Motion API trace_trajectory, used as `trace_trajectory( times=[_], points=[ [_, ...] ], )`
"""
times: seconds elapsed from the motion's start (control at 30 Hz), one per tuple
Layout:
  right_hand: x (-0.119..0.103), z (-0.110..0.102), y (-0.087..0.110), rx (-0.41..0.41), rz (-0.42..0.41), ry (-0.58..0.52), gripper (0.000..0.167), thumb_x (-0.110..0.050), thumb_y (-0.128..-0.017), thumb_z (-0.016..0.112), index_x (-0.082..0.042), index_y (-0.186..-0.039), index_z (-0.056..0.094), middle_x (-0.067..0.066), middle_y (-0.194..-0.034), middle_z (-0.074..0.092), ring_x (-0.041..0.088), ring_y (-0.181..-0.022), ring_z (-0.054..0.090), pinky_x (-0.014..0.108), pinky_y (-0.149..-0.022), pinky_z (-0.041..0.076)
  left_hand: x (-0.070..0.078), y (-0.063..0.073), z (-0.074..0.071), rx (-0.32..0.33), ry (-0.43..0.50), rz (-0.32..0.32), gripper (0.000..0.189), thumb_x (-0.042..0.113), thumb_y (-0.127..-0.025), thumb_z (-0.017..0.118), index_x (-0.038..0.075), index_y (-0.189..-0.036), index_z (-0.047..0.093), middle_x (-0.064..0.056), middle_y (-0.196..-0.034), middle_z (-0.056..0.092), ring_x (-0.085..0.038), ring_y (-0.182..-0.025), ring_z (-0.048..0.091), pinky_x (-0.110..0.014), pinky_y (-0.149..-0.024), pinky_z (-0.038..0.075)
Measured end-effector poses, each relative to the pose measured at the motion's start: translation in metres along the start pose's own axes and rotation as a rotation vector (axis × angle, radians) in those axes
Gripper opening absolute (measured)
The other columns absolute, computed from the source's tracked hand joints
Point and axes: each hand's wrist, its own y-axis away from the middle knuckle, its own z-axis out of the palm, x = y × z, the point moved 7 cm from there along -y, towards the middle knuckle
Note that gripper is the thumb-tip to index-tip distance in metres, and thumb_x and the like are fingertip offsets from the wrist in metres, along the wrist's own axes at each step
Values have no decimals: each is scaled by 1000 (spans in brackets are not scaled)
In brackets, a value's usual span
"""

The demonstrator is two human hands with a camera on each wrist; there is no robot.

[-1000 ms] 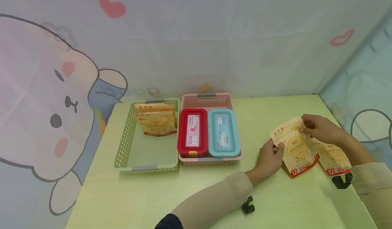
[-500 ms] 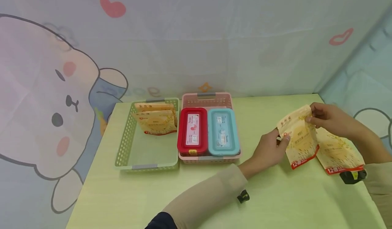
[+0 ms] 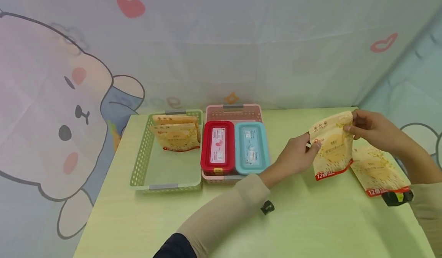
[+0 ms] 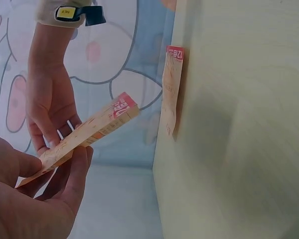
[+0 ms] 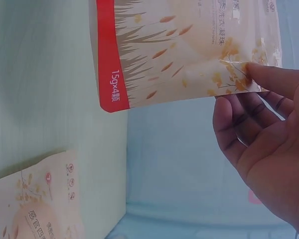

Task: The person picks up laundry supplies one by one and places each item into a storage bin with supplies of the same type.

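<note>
A yellow pouch [image 3: 332, 146] with a red bottom band is held up off the table between both hands. My left hand [image 3: 296, 153] pinches its left edge, thumb on the printed front. On the opposite edge, my right hand [image 3: 374, 130] pinches the upper part, as the right wrist view also shows, with thumb [image 5: 271, 78] in front and fingers behind. A second pouch [image 3: 380, 171] of the same kind lies flat on the table below the right hand. In the left wrist view the held pouch [image 4: 84, 137] appears nearly edge-on.
A green basket [image 3: 165, 188] at the left has several upright pouches [image 3: 177, 137] at its back. Beside it, a pink basket [image 3: 233, 114] holds a red-lidded box [image 3: 217, 147] and a blue-lidded box [image 3: 252, 147]. A printed curtain [image 3: 241, 58] hangs behind the table [image 3: 310, 227].
Both hands have lifted the pouch up and away from the table, and it has turned more upright. The second pouch lies more uncovered. The baskets have stayed put.
</note>
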Motion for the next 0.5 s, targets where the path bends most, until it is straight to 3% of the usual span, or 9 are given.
trace_trajectory(
  times=[0.3, 0.5],
  points=[
    [-4, 2, 1, -6, 1, -82, 9, -10, -108, 61, -2, -112, 59, 9, -94, 69, 17, -84, 68, 25, -72, 55, -7, 1, -14, 3, 26, -19, 32, 30, -114, 51, 11, -88, 48, 3, -61, 44, -4, -44, 34, -19, -44, 31],
    [-20, 0, 1, -21, -22, -148, 14, -11, -109, 60, -2, -121, 60, 7, -101, 72, 20, -86, 71, 29, -72, 59, -7, 1, -29, 31, 64, -12, 25, 29, -113, 53, 13, -94, 54, 4, -69, 51, -4, -47, 37, -20, -44, 31]
  ],
)
